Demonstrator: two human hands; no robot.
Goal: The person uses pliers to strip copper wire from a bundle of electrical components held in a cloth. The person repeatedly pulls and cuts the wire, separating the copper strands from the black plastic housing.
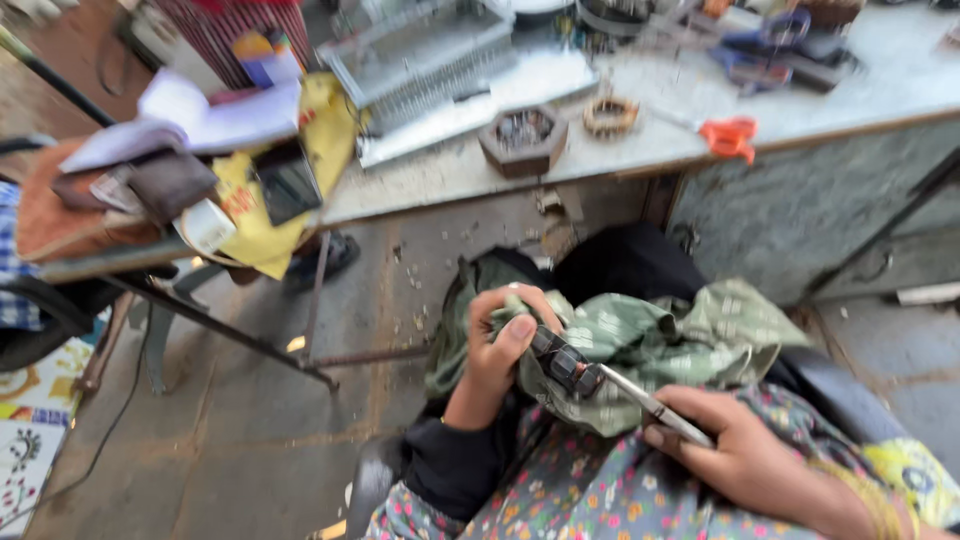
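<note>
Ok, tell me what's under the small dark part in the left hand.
A green patterned cloth lies under the dark part, bunched over the lap. The left hand wraps part of it. Whatever lies beneath the cloth is covered.

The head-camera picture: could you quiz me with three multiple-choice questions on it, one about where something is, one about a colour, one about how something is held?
1. Where do the scissors lie?
A. on the workbench
B. on the floor
C. on the person's lap

2. What colour are the scissors' handles?
A. blue
B. orange
C. white

3. How is the small dark cylindrical part held?
A. it lies loose on the bench
B. the left hand grips it against a green cloth
C. it hangs from a cord

Answers:
1 A, they rest near the bench's front edge.
2 B, the handles are bright orange.
3 B, the left fingers close around the part over the cloth, while the right hand holds a slim silvery tool with its tip at the part.
</note>
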